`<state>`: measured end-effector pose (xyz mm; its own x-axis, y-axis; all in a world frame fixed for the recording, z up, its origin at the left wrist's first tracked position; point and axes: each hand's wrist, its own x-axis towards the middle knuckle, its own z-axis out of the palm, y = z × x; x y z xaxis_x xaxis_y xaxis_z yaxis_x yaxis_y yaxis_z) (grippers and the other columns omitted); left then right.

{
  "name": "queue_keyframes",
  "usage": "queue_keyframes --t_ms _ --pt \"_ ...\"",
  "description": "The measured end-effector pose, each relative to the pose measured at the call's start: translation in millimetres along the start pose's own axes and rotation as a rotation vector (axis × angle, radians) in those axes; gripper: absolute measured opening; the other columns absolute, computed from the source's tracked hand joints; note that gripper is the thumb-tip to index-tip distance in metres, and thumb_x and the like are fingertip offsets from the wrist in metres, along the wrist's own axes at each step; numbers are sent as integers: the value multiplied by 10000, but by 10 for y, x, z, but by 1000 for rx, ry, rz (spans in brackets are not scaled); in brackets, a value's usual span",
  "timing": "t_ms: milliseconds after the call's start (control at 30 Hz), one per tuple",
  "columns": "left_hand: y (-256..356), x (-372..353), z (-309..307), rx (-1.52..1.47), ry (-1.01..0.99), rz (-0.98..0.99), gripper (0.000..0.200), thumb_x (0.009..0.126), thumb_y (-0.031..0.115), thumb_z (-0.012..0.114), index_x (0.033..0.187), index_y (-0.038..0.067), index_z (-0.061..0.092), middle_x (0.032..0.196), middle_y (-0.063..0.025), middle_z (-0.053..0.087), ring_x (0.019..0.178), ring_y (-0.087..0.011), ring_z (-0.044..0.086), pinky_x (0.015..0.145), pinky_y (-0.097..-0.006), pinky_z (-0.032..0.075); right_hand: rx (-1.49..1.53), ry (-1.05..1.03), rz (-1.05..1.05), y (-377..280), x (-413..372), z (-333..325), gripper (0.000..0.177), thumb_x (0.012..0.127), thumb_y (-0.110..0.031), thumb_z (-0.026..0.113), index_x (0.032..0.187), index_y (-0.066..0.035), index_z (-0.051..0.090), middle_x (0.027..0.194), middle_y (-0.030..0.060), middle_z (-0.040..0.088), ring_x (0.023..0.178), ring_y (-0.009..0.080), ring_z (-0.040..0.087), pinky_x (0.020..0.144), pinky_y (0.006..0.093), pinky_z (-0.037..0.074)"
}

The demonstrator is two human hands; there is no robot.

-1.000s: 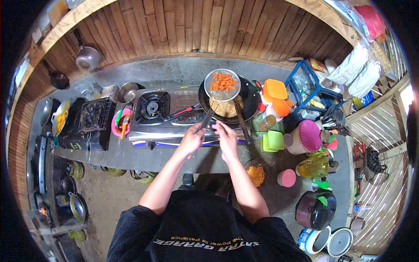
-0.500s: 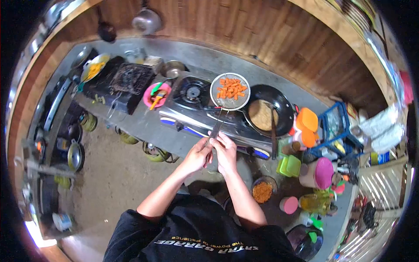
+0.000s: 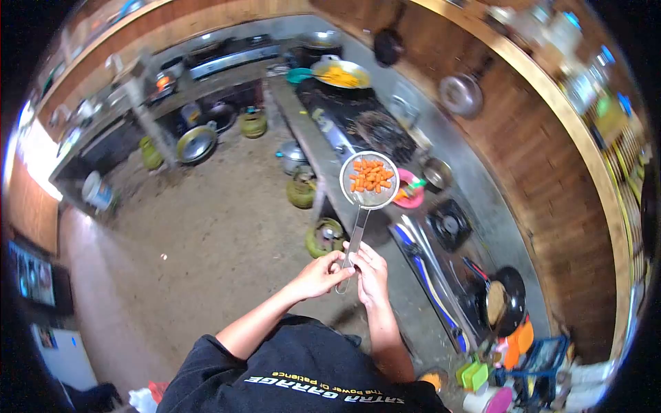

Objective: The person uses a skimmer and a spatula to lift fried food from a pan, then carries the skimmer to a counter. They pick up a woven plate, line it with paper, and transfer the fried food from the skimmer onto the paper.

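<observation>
Both hands grip the handle of a round wire-mesh strainer (image 3: 359,230), held out in front of my dark shirt. Small orange chunks (image 3: 370,176), which look like cut carrot, lie in its mesh bowl. My left hand (image 3: 319,274) is closed on the handle from the left, thumb laid along it. My right hand (image 3: 370,274) wraps it from the right, slightly farther up. The bowl hangs over the counter's front edge, overlapping the pink bowl (image 3: 414,199) in view.
A gas stove (image 3: 441,275) sits to the right, with a black wok (image 3: 513,296) holding brown food. Farther back, a pan (image 3: 358,69) of yellow-orange food stands beyond a sooty hearth (image 3: 379,131). Green gas cylinders (image 3: 300,193) line the counter's foot. Bare floor (image 3: 200,227) spreads left.
My view has turned left. The strainer with the orange chunks has moved from over the stove, beside the wok, to near the pink bowl. Both hands still hold it.
</observation>
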<state>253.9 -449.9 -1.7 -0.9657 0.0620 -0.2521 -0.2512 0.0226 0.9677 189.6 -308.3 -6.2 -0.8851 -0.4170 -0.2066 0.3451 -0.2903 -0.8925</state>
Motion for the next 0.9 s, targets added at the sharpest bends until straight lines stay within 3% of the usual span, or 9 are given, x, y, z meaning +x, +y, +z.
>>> queue_keyframes --t_ms 300,633,833,867,900 --pt "-256 -794 -1866 -40 317 -23 377 894 313 654 1144 62 523 605 62 478 518 -42 442 456 -233 368 0 -299 254 810 809 1889 350 868 1 586 1210 58 536 1126 152 644 904 192 655 803 293 534" --pt "-437 -589 -3278 -237 506 -51 269 906 241 645 1078 61 543 600 71 506 519 -16 439 477 -221 367 -55 -499 419 1294 1977 3170 369 872 8 573 1234 55 519 1132 155 648 877 190 665 782 301 544" --pt "-526 18 -4394 -73 573 4 261 905 219 653 1087 45 583 826 -6 660 759 -74 598 673 -245 487 -132 -641 434 1375 3120 3895 384 869 -2 557 1249 48 521 1127 127 660 843 148 665 782 265 529" --pt "-700 186 -4565 -252 543 40 297 904 221 656 1117 25 588 943 -59 682 865 -115 621 746 -274 502 -133 -667 446 1360 3309 4017 383 870 -4 557 1249 44 524 1131 127 659 844 146 665 783 265 528" --pt "-511 224 -4730 -223 564 9 308 904 222 654 1130 24 585 947 -62 682 866 -116 621 747 -278 503 -138 -695 452 1361 3483 4145 382 871 -6 556 1249 41 527 1134 126 658 845 145 664 784 266 527"
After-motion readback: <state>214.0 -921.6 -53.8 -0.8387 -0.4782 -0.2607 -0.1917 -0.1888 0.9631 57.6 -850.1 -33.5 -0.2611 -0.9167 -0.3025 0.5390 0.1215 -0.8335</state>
